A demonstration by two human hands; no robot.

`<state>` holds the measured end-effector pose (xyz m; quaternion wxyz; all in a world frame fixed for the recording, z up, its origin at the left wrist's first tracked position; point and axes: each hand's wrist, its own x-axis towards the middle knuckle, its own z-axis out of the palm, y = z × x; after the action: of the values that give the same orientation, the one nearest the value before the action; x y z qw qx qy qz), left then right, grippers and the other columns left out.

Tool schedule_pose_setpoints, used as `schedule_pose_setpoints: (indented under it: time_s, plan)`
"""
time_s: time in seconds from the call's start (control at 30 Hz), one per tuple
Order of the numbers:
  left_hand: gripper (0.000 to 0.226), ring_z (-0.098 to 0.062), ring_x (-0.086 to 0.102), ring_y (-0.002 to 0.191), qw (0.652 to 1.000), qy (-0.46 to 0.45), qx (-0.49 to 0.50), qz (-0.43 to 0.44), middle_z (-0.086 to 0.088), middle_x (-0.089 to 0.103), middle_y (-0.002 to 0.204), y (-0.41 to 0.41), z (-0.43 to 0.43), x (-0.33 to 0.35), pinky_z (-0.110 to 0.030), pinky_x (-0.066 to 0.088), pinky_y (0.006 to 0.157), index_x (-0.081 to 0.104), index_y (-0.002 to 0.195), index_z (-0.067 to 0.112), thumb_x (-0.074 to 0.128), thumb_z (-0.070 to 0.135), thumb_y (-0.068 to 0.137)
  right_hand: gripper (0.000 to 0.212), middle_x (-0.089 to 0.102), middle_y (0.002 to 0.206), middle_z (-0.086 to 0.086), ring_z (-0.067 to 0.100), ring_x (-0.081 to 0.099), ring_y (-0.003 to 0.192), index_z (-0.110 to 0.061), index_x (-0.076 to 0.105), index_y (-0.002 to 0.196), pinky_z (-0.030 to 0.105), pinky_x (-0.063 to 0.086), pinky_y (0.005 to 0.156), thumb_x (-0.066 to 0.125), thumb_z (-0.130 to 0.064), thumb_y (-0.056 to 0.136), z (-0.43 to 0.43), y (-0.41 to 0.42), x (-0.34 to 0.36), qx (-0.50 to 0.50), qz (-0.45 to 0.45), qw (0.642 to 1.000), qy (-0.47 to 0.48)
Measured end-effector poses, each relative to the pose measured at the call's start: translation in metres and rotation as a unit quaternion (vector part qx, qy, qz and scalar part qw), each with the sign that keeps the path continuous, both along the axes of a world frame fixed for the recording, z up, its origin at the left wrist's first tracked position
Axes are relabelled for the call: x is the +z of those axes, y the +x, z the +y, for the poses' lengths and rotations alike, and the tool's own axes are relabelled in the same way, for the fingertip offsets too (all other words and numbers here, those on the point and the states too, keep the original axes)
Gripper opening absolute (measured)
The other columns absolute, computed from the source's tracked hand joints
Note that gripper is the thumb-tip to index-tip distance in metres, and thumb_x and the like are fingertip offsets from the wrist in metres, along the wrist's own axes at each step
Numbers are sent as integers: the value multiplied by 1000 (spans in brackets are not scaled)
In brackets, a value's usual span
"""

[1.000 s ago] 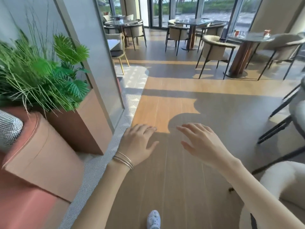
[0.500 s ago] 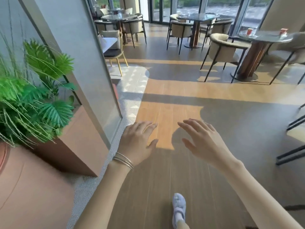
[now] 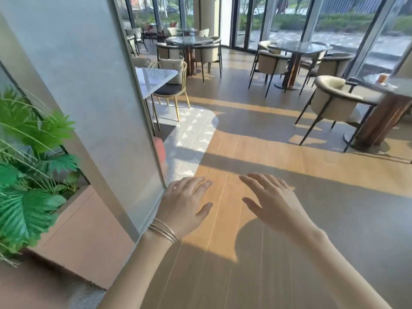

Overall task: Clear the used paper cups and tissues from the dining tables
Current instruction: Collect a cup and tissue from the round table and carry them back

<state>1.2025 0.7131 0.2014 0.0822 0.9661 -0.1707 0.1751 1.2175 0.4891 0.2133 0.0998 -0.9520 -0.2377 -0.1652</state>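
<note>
My left hand (image 3: 185,204), with thin bangles at the wrist, and my right hand (image 3: 274,201) are held out in front of me over the wooden floor, palms down, fingers relaxed, holding nothing. At the far right a round dining table (image 3: 399,89) on a wooden pedestal carries a red paper cup (image 3: 226,78) near its far side, well beyond both hands. Something pale lies beside the cup, too blurred to name.
A grey pillar (image 3: 98,90) and a planter with green plants (image 3: 29,175) stand close on my left. A white table (image 3: 153,75) with a gold chair lies behind the pillar. Beige armchairs (image 3: 334,101) and more round tables (image 3: 298,49) fill the room ahead by the windows.
I have walked forward: the pillar and planter have slid closer on the left, the tables ahead are larger. Both hands stay out in front, empty as before.
</note>
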Motion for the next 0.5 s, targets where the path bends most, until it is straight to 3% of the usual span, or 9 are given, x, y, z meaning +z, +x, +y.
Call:
schedule_pose_setpoints:
  time_s: [0.23, 0.37, 0.5]
  plan:
    - [47, -18, 64, 101, 999, -1, 11, 31, 1, 65, 117, 106, -5, -25, -37, 51, 83, 65, 114, 19, 75, 35, 72, 50, 59, 125, 5, 27, 58, 111, -17, 53, 128, 40, 47, 90, 67, -31, 82, 3, 113, -35, 4, 31, 999, 19]
    - [45, -19, 58, 111, 998, -2, 18, 58, 2, 60, 124, 188, 3, -37, -37, 45, 91, 59, 122, 21, 65, 37, 80, 50, 52, 134, 1, 24, 51, 120, -23, 45, 133, 38, 41, 98, 58, -37, 88, 10, 193, -49, 0, 48, 999, 5]
    - [46, -19, 52, 118, 999, -5, 9, 51, 2, 56, 130, 284, 14, -26, -38, 40, 97, 55, 127, 21, 60, 38, 84, 48, 52, 133, 0, 23, 51, 119, -21, 47, 131, 38, 41, 97, 61, -34, 86, 21, 283, -35, -5, 41, 999, 8]
